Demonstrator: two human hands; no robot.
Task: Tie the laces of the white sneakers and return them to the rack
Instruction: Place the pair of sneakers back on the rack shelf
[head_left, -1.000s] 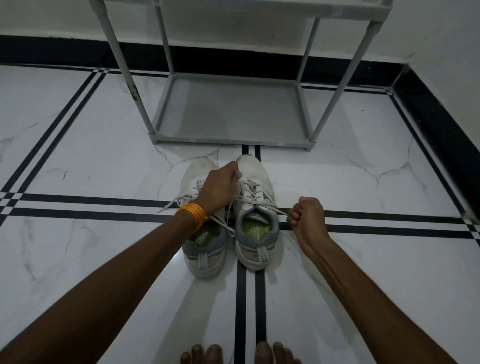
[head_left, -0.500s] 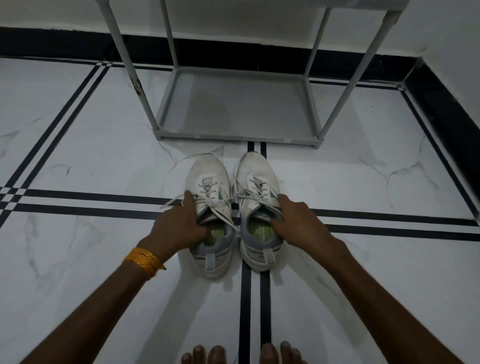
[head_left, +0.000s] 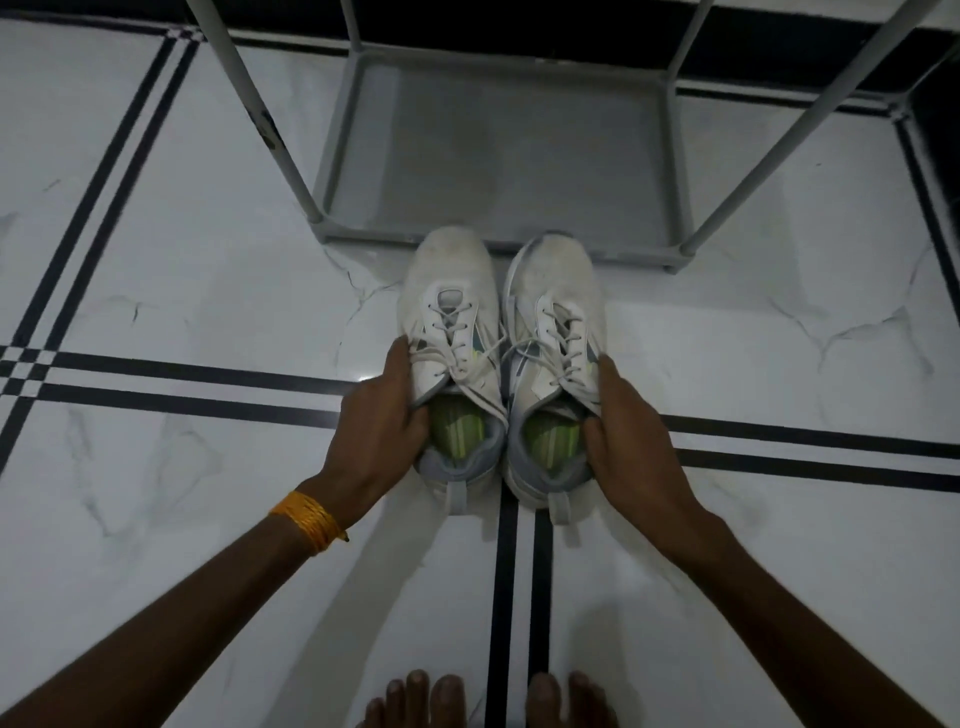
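Note:
Two white sneakers with green insoles and grey heels stand side by side, toes pointing at the rack. My left hand (head_left: 382, 423) grips the left sneaker (head_left: 451, 291) at its outer side, fingers curled into the opening. My right hand (head_left: 626, 441) grips the right sneaker (head_left: 558, 283) the same way on its outer side. The white laces lie crossed over both tongues. The sneakers' toes reach the front edge of the grey shoe rack's (head_left: 498, 150) bottom shelf.
The rack's grey metal legs (head_left: 270, 130) rise on either side of the shelf. White marble floor tiles with black stripes (head_left: 197, 400) spread all round. A dark skirting runs along the wall behind. My bare toes (head_left: 488, 701) show at the bottom edge.
A second ago my hands were at the laces of the right sneaker. They then took hold of the two sneakers and have moved them forward to the rack's front edge.

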